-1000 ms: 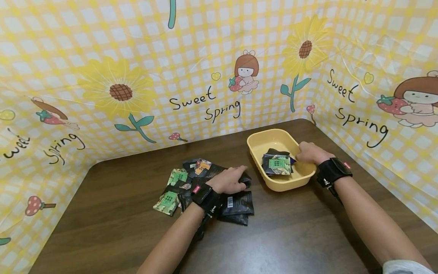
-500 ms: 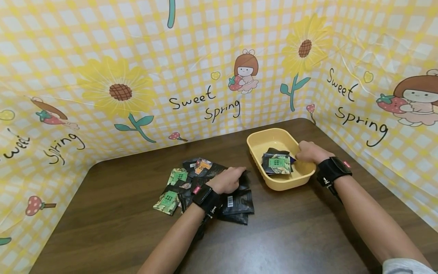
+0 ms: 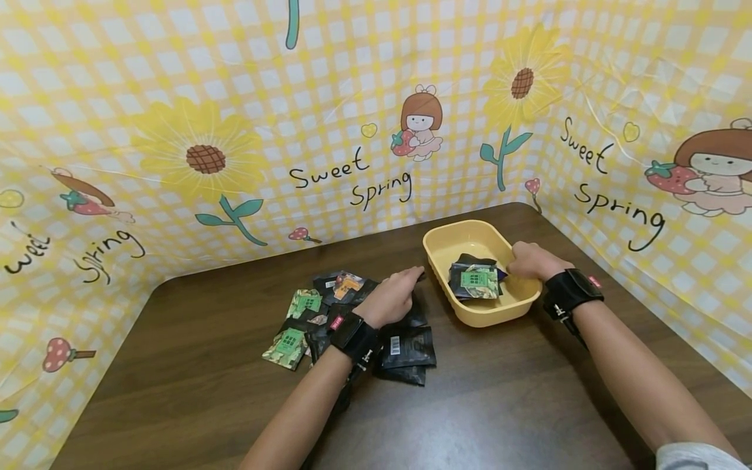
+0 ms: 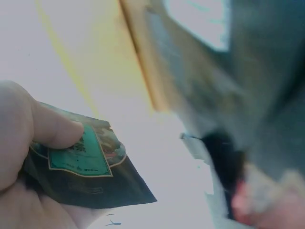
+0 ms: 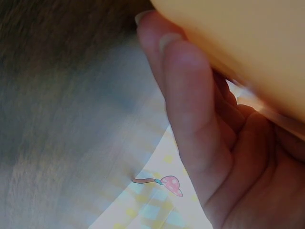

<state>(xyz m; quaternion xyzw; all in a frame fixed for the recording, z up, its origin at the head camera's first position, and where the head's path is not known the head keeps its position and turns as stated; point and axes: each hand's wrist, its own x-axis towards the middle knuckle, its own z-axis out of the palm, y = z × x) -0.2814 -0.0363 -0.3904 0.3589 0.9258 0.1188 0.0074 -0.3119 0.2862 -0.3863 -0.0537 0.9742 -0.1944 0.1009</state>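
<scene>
My left hand (image 3: 388,297) pinches a small dark sachet with a green label (image 4: 95,191), thumb lying across the label in the left wrist view. In the head view it hovers over a loose pile, the held sachet nearly hidden. Below and around it lie black sachets (image 3: 411,346) and green-labelled sachets (image 3: 288,346). To the right, a yellow plastic basin (image 3: 474,240) holds several sachets, a green-labelled one (image 3: 478,279) on top. My right hand (image 3: 536,262) grips the basin's right rim, fingers curled under its outer wall in the right wrist view.
Everything stands on a dark wooden table (image 3: 176,365). A yellow checked cloth (image 3: 346,222) with sunflower prints walls off the back and sides. An orange-labelled sachet (image 3: 348,287) lies at the back of the pile.
My left hand has taken hold of a sachet from the pile and lifted slightly up and away from me. The right hand and the basin have stayed put.
</scene>
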